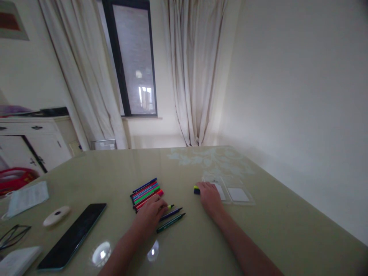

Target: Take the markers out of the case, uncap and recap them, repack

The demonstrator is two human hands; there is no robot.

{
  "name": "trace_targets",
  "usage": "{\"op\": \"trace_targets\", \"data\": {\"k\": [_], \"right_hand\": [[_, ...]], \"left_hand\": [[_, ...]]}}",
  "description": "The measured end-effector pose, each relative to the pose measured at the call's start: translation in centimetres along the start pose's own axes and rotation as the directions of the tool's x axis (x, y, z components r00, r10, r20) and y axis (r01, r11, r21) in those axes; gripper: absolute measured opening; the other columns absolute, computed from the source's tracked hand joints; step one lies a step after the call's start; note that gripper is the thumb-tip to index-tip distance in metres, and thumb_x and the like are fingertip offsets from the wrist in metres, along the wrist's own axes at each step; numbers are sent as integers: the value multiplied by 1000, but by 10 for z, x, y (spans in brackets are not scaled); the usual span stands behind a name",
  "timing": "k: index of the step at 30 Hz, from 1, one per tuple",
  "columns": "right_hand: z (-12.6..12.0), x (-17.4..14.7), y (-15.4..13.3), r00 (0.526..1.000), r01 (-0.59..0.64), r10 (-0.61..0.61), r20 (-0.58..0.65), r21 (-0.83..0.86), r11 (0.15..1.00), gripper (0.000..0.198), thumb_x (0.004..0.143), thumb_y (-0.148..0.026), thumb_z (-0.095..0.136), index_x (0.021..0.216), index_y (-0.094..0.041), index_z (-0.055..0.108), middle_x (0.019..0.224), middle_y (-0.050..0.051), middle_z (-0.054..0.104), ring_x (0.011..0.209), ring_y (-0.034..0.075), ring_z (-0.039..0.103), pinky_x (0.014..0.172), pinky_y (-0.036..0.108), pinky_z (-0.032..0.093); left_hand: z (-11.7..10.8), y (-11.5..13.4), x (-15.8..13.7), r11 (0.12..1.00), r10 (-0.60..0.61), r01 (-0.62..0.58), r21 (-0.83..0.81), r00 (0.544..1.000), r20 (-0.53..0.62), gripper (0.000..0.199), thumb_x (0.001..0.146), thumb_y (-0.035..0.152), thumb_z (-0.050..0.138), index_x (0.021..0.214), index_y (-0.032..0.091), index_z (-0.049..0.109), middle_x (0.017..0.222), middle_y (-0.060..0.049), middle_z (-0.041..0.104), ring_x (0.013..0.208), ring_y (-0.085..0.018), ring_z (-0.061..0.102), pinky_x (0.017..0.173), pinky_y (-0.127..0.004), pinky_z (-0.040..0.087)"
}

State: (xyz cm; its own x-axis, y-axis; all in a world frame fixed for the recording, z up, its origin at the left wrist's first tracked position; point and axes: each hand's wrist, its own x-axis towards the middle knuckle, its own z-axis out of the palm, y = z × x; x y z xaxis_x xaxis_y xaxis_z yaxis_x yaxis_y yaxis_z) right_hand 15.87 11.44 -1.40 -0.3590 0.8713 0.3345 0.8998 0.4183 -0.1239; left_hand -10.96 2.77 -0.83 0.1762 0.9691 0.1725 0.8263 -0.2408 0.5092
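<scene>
My left hand [152, 212] is closed, with the dark tip and pale end of a yellow marker [171, 206] sticking out past its fingers. Just below it lie two uncapped markers, one dark blue [171, 214] and one dark green [171, 222], tips to the right. Several capped-looking markers [147, 193] in red, blue, green and purple lie side by side above the hand. My right hand [209, 193] has its fingers curled together over short yellow and dark pieces [197, 190] that look like marker caps. It partly covers a clear plastic case [248, 202].
On the table [120, 172], a black phone [73, 235] lies at left, beside a white oval object [56, 216]. A face mask [28, 198], a dark cord or glasses [14, 234] and a white box [20, 260] sit farther left. A wall [301, 134] borders the right side.
</scene>
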Motion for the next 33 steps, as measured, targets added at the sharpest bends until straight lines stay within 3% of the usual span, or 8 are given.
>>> {"op": "trace_targets", "data": {"k": [5, 10, 14, 18, 21, 26, 30, 33], "right_hand": [[-5, -6, -12, 995, 47, -42, -95, 52, 998, 46, 95, -4, 43, 133, -18, 65, 129, 11, 71, 118, 26, 60, 103, 38, 39], [-12, -12, -25, 987, 115, -103, -122, 95, 989, 42, 99, -8, 43, 133, -19, 65, 127, 11, 71, 117, 26, 60, 103, 38, 41], [-13, -13, -28, 983, 141, -128, -129, 100, 985, 39, 100, -11, 44, 132, -19, 65, 124, 12, 72, 115, 26, 61, 102, 40, 43], [-16, -16, -33, 972, 186, -160, -170, 147, 971, 36, 101, -12, 47, 130, -22, 66, 120, 11, 73, 111, 26, 63, 99, 40, 45], [-19, -20, -42, 961, 240, -203, -186, 208, 948, 30, 102, -18, 53, 129, -22, 66, 120, 10, 73, 112, 27, 63, 100, 41, 46], [-18, -27, -59, 932, 345, -287, -220, 303, 888, 37, 102, -33, 60, 137, -22, 60, 122, 11, 72, 113, 26, 64, 100, 41, 48], [-15, -27, -63, 899, 429, -360, -251, 326, 843, 18, 103, -28, 60, 115, -24, 73, 99, 6, 75, 96, 22, 67, 88, 33, 52], [-21, -22, -44, 895, 430, -329, -300, 391, 814, 19, 103, -26, 58, 109, -24, 76, 95, 5, 76, 92, 20, 68, 83, 30, 54]], "left_hand": [[-3, -12, 2, 999, -26, 25, -26, 997, -74, 31, 99, 37, 46, 98, 22, 73, 108, -11, 71, 105, -27, 67, 93, -40, 51], [-15, -26, -1, 982, -146, 170, 88, 963, -225, 31, 99, 38, 42, 103, 22, 68, 112, -11, 71, 107, -29, 65, 95, -43, 50], [-16, -30, -4, 957, -196, 231, 175, 961, -196, 22, 96, 34, 50, 100, 22, 67, 111, -10, 69, 103, -27, 65, 92, -40, 49], [-11, -30, -2, 967, -163, 187, 170, 976, -143, 22, 97, 33, 50, 96, 21, 68, 105, -9, 69, 99, -25, 65, 90, -38, 49], [-11, -26, 2, 974, -94, 132, 186, 976, -198, 23, 98, 30, 49, 96, 22, 70, 107, -9, 69, 105, -26, 62, 95, -39, 48], [-7, 2, 5, 992, 27, -1, 124, 977, -211, 16, 99, 29, 52, 100, 25, 67, 106, -6, 72, 103, -26, 65, 94, -38, 49], [4, 24, 1, 993, 115, -113, 25, 984, -138, 18, 101, 31, 47, 100, 27, 65, 101, -3, 73, 95, -21, 67, 86, -33, 50], [-1, 19, 0, 996, 78, -83, -36, 989, -129, 20, 100, 35, 46, 100, 26, 65, 102, -3, 74, 95, -22, 68, 86, -33, 51]]}}
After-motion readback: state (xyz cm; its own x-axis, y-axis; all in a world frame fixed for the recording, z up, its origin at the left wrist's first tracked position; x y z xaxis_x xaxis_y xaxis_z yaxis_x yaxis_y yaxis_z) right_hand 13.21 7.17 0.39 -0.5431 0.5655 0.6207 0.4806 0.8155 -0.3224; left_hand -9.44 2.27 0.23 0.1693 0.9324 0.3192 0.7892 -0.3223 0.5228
